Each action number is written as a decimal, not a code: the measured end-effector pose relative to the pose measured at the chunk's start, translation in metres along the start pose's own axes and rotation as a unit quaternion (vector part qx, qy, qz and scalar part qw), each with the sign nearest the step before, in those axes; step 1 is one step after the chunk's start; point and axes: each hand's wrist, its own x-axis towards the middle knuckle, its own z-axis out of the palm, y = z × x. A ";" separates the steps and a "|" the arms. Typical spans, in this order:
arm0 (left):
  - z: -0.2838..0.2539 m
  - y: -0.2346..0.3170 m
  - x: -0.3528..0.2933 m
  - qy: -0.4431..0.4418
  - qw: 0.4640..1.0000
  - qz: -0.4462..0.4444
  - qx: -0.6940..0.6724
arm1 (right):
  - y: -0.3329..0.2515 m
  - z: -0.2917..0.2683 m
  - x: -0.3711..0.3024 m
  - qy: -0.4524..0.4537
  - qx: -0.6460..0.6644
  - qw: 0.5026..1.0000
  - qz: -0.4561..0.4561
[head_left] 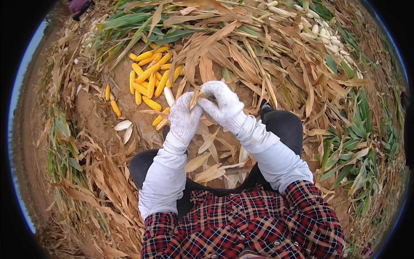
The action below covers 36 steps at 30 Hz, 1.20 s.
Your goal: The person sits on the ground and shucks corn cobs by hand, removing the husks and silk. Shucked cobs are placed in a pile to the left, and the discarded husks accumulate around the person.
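My two white-gloved hands meet in front of my knees, fingers closed on a dry brown corn husk. My left hand grips it from the left, and my right hand pinches it from the right. Whether a cob sits inside is hidden by the gloves. Just beyond my left hand lies a pale, white-husked ear. A pile of bare yellow corn cobs covers the soil ahead and to the left. Loose pale husks lie between my legs.
A thick heap of dry and green corn stalks spreads across the far side. White-husked ears lie in a row at far right. Two stray cobs rest left of the pile. Green leaves lie at right. Something purple shows at upper left.
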 end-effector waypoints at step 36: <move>0.018 0.025 0.003 -0.079 0.945 -0.082 -0.306 | 0.040 -0.026 0.009 0.109 0.075 0.986 0.099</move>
